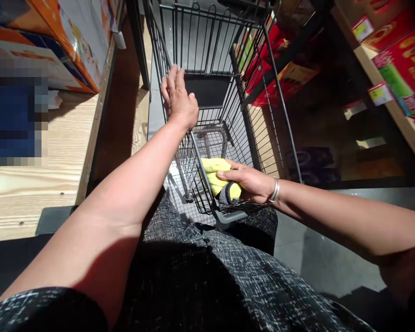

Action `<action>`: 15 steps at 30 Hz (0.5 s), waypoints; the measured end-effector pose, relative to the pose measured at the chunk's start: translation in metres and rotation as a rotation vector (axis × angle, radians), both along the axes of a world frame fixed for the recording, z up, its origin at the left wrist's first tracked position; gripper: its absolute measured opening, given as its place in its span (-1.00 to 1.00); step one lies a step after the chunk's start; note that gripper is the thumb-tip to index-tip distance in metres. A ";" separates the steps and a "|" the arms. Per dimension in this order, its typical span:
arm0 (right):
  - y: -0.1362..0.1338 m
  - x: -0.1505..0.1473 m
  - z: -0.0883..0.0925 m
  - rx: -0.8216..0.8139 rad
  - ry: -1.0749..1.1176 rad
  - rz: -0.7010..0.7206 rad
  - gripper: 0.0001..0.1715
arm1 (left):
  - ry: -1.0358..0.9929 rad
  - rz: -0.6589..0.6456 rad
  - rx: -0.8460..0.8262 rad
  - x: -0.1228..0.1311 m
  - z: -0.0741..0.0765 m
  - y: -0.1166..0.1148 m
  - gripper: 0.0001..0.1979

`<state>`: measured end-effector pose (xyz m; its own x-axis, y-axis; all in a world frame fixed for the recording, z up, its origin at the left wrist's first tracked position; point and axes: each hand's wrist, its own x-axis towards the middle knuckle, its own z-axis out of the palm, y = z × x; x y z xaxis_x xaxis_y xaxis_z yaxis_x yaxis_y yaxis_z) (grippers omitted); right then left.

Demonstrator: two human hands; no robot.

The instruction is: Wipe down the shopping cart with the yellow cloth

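A wire shopping cart [240, 133] stands right in front of my body, its basket made of dark metal bars. My left hand [180, 99] is over the cart's left side rail, fingers stretched out and pointing forward, with nothing in it. Whether its palm touches the rail I cannot tell. Near the cart's grey handle [231, 217], my right hand [251, 181] grips a folded yellow cloth [215, 171] with a dark grey edge. The thumb lies on top of the cloth, and the other fingers are partly hidden behind it.
On the left is a wooden shelf [72, 124] with large orange and white boxes [64, 50]. Red packages [406, 60] and price tags line the right shelf. Another stack of red goods [280, 74] sits beyond the cart's right side. Grey floor [297, 244] shows at lower right.
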<state>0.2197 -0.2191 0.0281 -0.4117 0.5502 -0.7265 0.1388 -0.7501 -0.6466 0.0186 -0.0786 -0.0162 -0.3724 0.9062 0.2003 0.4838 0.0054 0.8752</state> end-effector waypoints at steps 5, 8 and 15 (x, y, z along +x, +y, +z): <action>0.003 0.011 -0.042 0.020 -0.123 0.249 -0.56 | 0.050 -0.022 -0.020 -0.003 0.000 0.002 -0.28; 0.016 0.024 -0.100 -0.068 -0.404 0.734 -0.58 | 0.022 -0.042 -0.001 -0.002 0.003 -0.001 -0.27; 0.040 0.051 -0.168 -0.032 -0.794 1.133 -0.72 | -0.037 -0.072 0.053 0.003 0.009 -0.009 -0.30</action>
